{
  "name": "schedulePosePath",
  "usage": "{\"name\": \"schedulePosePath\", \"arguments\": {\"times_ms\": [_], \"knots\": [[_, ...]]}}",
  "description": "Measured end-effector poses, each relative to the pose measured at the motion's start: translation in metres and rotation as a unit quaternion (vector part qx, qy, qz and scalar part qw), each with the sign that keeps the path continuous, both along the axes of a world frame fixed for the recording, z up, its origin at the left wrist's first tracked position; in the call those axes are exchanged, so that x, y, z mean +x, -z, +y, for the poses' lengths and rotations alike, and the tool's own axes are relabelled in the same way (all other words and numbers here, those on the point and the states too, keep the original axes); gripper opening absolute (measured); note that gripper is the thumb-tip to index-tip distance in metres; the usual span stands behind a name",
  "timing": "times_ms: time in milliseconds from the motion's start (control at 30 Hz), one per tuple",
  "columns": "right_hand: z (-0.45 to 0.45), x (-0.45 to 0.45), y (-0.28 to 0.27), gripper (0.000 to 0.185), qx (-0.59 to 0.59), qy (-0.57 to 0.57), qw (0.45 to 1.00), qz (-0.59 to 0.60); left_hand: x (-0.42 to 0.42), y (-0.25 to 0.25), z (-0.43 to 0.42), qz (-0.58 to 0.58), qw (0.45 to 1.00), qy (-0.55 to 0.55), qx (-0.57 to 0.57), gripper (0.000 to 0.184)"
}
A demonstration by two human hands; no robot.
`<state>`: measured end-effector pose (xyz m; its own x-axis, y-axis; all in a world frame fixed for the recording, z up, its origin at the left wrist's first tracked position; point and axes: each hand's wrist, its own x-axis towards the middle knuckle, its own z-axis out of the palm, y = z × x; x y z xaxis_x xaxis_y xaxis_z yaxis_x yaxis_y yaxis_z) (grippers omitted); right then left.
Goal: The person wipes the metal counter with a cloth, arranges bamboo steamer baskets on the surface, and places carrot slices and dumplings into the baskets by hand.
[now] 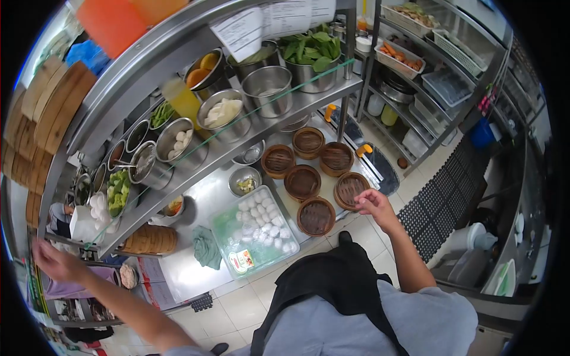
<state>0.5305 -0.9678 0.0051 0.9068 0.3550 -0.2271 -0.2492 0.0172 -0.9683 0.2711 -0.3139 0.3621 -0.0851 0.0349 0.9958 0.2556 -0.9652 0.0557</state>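
Observation:
My right hand (pixel 375 210), its fingers loosely bent and apart, is at the right rim of a small round bamboo steamer (pixel 349 190). I cannot tell whether the fingertips touch it. Several similar steamers stand beside it, including one at the front (pixel 315 216). My left hand (pixel 56 261) reaches far left, near the shelf end and a purple cloth-like item (pixel 83 283); its fingers are blurred at the view's edge. Between the hands, a clear plastic tray (pixel 222 246) holds several white dough-like balls (pixel 261 213) and a small labelled packet (pixel 241 261).
A steel shelf (pixel 285 113) with metal pots of vegetables crosses above the counter. Stacked bamboo steamers (pixel 44 118) stand at upper left. A green cloth (pixel 206 247) and a metal bowl (pixel 244 181) flank the tray. A rack (pixel 415 95) is at right, near a black floor mat (pixel 436 196).

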Motion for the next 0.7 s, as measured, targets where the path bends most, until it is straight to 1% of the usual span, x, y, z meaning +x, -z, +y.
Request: {"name": "schedulePosePath", "arguments": {"times_ms": [33, 67, 100, 133, 167, 200, 233, 267, 333, 367, 400, 433, 467, 500, 533, 567, 600, 633, 667, 700], "knots": [[-0.005, 0.002, 0.007, 0.014, -0.017, 0.017, 1.000, 0.001, 0.007, 0.044, -0.039, 0.022, 0.999, 0.025, 0.041, 0.023], [-0.009, 0.006, 0.015, 0.014, -0.017, 0.019, 1.000, 0.004, 0.022, 0.088, -0.070, 0.091, 0.971, 0.200, 0.090, 0.020], [-0.013, 0.013, 0.022, 0.014, -0.048, 0.008, 0.999, -0.006, 0.050, 0.136, -0.129, 0.112, 0.944, 0.311, 0.014, 0.015], [-0.017, 0.021, 0.029, 0.014, -0.081, -0.007, 0.997, -0.019, 0.081, 0.174, -0.175, 0.177, 0.919, 0.351, -0.035, 0.014], [-0.021, 0.033, 0.037, 0.014, -0.083, -0.012, 0.996, -0.021, 0.108, 0.200, -0.214, 0.262, 0.910, 0.317, -0.053, 0.015], [-0.025, 0.046, 0.045, 0.016, -0.138, -0.017, 0.988, -0.070, 0.133, 0.222, -0.251, 0.330, 0.895, 0.278, -0.114, 0.018], [-0.029, 0.058, 0.052, 0.019, -0.192, -0.023, 0.974, -0.119, 0.159, 0.251, -0.277, 0.373, 0.838, 0.333, -0.220, 0.019], [-0.031, 0.069, 0.055, 0.019, -0.194, -0.030, 0.973, -0.122, 0.181, 0.271, -0.296, 0.428, 0.796, 0.340, -0.259, 0.017], [-0.032, 0.092, 0.060, 0.024, -0.269, -0.008, 0.943, -0.197, 0.215, 0.308, -0.321, 0.502, 0.725, 0.348, -0.319, 0.021], [-0.034, 0.105, 0.061, 0.030, -0.317, -0.030, 0.925, -0.209, 0.230, 0.325, -0.326, 0.499, 0.727, 0.343, -0.323, 0.021], [-0.035, 0.113, 0.064, 0.030, -0.316, -0.036, 0.925, -0.210, 0.244, 0.341, -0.331, 0.544, 0.705, 0.313, -0.330, 0.027], [-0.035, 0.119, 0.068, 0.035, -0.355, -0.041, 0.907, -0.221, 0.257, 0.356, -0.334, 0.588, 0.680, 0.281, -0.336, 0.032], [-0.037, 0.126, 0.075, 0.041, -0.393, -0.045, 0.889, -0.232, 0.269, 0.368, -0.337, 0.588, 0.680, 0.277, -0.339, 0.032], [-0.040, 0.135, 0.082, 0.068, -0.381, -0.092, 0.899, -0.195, 0.280, 0.379, -0.340, 0.610, 0.689, 0.220, -0.325, 0.038], [-0.041, 0.140, 0.093, 0.068, -0.379, -0.096, 0.900, -0.193, 0.292, 0.392, -0.341, 0.629, 0.694, 0.162, -0.309, 0.043], [-0.038, 0.142, 0.102, 0.081, -0.368, -0.113, 0.903, -0.194, 0.303, 0.408, -0.341, 0.644, 0.687, 0.122, -0.314, 0.048], [-0.036, 0.144, 0.112, 0.095, -0.356, -0.129, 0.905, -0.194, 0.312, 0.423, -0.341, 0.646, 0.686, 0.119, -0.314, 0.048], [-0.034, 0.147, 0.118, 0.113, -0.343, -0.158, 0.908, -0.181, 0.321, 0.435, -0.340, 0.636, 0.701, 0.085, -0.312, 0.049], [-0.028, 0.148, 0.106, 0.113, -0.350, -0.176, 0.904, -0.173, 0.329, 0.439, -0.341, 0.625, 0.715, 0.051, -0.308, 0.050], [-0.025, 0.153, 0.107, 0.110, -0.354, -0.192, 0.899, -0.172, 0.336, 0.442, -0.340, 0.642, 0.694, 0.034, -0.323, 0.053]]}}
